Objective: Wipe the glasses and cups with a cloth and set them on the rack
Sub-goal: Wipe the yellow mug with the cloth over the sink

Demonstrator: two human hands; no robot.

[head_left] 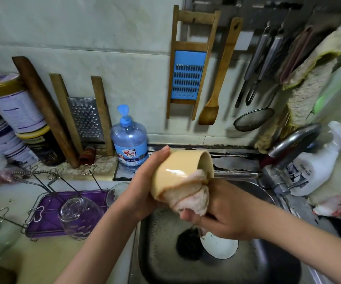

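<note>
Head view: above the sink (268, 263), the left hand (145, 187) is gripping a beige cup (175, 171) lying on its side, fingers curled around its base. The right hand (225, 216) is clutching a pinkish cloth (190, 198), fingers closed on it, with part of it tucked inside the cup's mouth. Left of the sink, an upturned glass (77, 218) is resting on the rack (46, 203).

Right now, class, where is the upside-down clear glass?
In the head view, lower left: the clear glass sits upside down on the purple rack tray, just left of the sink.
</note>
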